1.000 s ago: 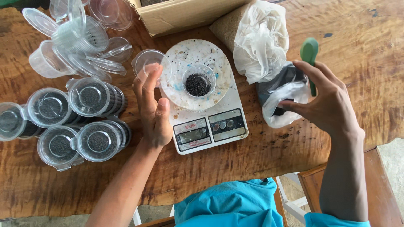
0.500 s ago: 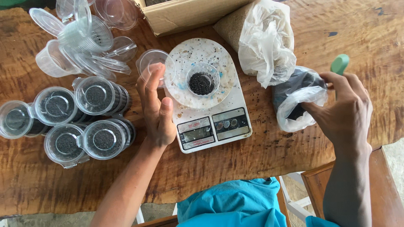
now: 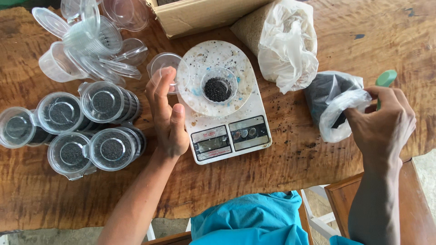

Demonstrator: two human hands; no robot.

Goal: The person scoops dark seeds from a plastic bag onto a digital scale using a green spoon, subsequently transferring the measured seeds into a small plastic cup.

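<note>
Left hand: the left hand (image 3: pixel 167 119) is open, fingers stretched and a little apart, holding nothing; it stands on its edge just beside the left side of the scale, fingertips near one empty clear plastic cup (image 3: pixel 164 69).
Right hand: the right hand (image 3: pixel 383 119) is closed on a green plastic scoop (image 3: pixel 385 80), and its fingers touch the edge of the bag of dark grains.
Scale: one white digital kitchen scale (image 3: pixel 229 134) with a round speckled plate, in the middle of the brown wooden table (image 3: pixel 290 168).
Cup on scale: one small clear plastic cup (image 3: pixel 218 86) with black grains inside, in the centre of the plate.
Bags: two; one clear plastic bag of black grains (image 3: pixel 334 102) right of the scale, one larger plastic bag of tan grains (image 3: pixel 277 38) behind it.
Filled cups: five lidded clear cups with black grains (image 3: pixel 75 129), lying on their sides, left of the left hand.
Empty cups and lids: a loose pile of clear cups and lids (image 3: pixel 86 36) at the far left; I cannot count them exactly.
Box: one brown cardboard box (image 3: pixel 200 16) at the far edge.
</note>
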